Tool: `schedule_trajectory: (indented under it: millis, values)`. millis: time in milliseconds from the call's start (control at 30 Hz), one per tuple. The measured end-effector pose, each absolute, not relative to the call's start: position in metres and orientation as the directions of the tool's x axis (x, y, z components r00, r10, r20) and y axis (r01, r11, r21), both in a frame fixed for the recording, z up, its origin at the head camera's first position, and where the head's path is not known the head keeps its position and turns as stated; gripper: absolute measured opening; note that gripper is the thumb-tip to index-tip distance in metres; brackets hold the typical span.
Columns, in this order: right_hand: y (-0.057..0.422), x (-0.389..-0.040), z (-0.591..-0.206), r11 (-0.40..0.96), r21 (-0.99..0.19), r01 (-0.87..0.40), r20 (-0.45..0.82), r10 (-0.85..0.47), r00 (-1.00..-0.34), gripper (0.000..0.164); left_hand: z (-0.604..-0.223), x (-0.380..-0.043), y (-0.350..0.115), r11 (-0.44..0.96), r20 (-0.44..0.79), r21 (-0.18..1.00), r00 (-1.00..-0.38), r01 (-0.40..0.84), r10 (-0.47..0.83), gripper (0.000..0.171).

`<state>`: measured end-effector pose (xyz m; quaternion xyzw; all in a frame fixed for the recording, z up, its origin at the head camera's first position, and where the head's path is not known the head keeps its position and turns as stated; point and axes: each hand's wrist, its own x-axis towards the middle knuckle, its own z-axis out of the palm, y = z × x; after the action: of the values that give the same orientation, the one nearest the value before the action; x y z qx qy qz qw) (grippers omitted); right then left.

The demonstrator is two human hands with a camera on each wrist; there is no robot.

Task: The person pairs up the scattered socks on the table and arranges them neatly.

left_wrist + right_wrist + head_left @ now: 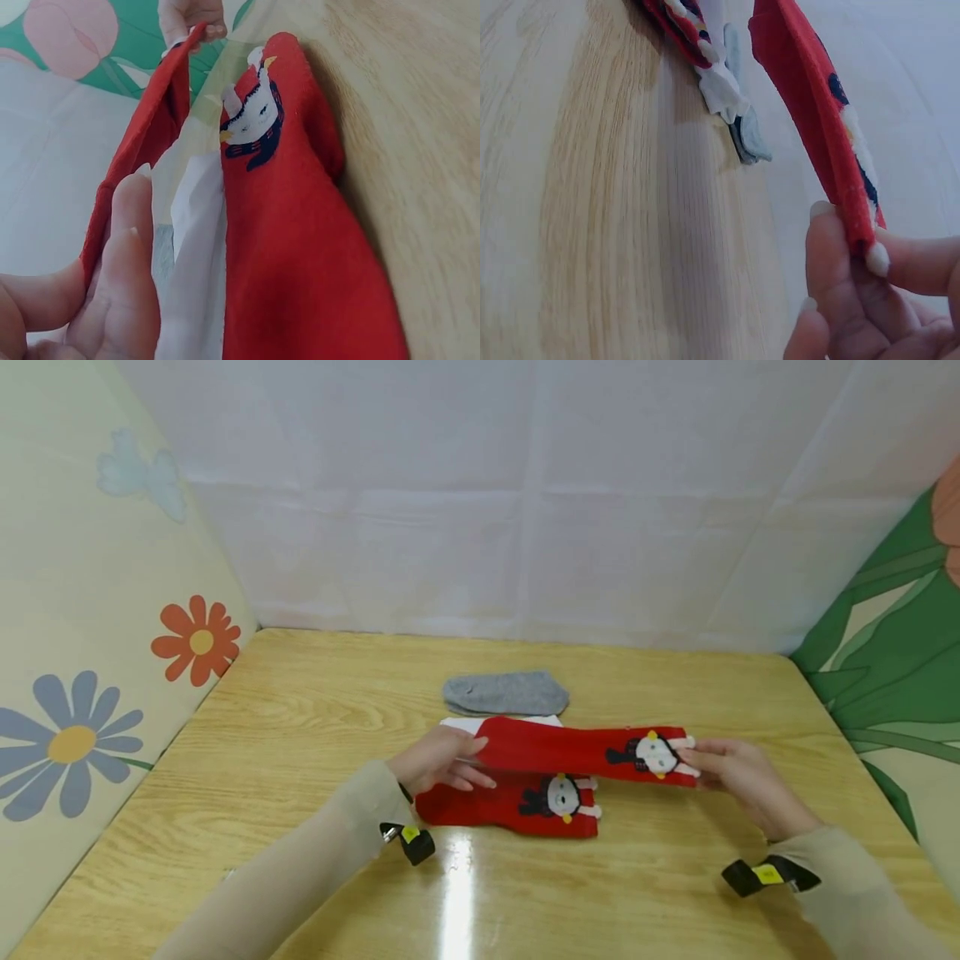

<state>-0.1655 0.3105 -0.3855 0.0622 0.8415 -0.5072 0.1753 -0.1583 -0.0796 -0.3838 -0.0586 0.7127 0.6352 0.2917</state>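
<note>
A red sock (555, 747) with a white cartoon animal face near its cuff is stretched level above the table between both hands. My left hand (438, 758) pinches its toe end between thumb and fingers. At the cuff, my right hand (738, 772) pinches the edge, thumb on top, as the right wrist view also shows. Below lies a matching red sock (487, 806), flat on the table with its cuff to the right; the held sock partly overlaps it in the head view. Something white, a folded cloth item (196, 217), lies beside that sock, mostly covered in the head view.
A grey sock (506, 693) lies on the wooden table (337, 685) behind the red ones. A white cloth backdrop (450, 552) rises at the table's far edge. Panels with printed flowers (201, 642) stand at both sides. Each wrist wears a black strap (408, 839) with a small camera.
</note>
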Motion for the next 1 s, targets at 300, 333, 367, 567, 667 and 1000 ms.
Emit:
schedule_trajectory:
  millis: [300,333,367,567,667,1000]
  values:
    - [0.298,-0.160,-0.384,0.484,-0.828,0.282,-0.367,-0.088,-0.926,0.044,-0.387,-0.150,-0.093,0.166,-0.492,0.870,-0.827,-0.464,0.270,0.018]
    - [0.296,-0.159,-0.384,0.490,-0.823,0.288,-0.374,-0.085,-0.924,0.049,-0.387,-0.149,-0.096,0.159,-0.489,0.872,-0.830,-0.462,0.269,0.018]
    - [0.294,-0.159,-0.384,0.493,-0.819,0.293,-0.380,-0.082,-0.921,0.052,-0.387,-0.147,-0.098,0.154,-0.484,0.875,-0.833,-0.459,0.269,0.018]
    - [0.281,-0.156,-0.385,0.476,-0.824,0.307,-0.388,-0.079,-0.918,0.056,-0.389,-0.139,-0.111,0.127,-0.464,0.886,-0.840,-0.446,0.283,0.019]
    - [0.277,-0.155,-0.386,0.462,-0.831,0.310,-0.389,-0.085,-0.917,0.052,-0.389,-0.136,-0.115,0.129,-0.456,0.890,-0.842,-0.438,0.289,0.020]
    - [0.267,-0.147,-0.388,0.432,-0.848,0.307,-0.387,-0.111,-0.915,0.047,-0.390,-0.128,-0.127,0.133,-0.457,0.890,-0.841,-0.437,0.290,0.025]
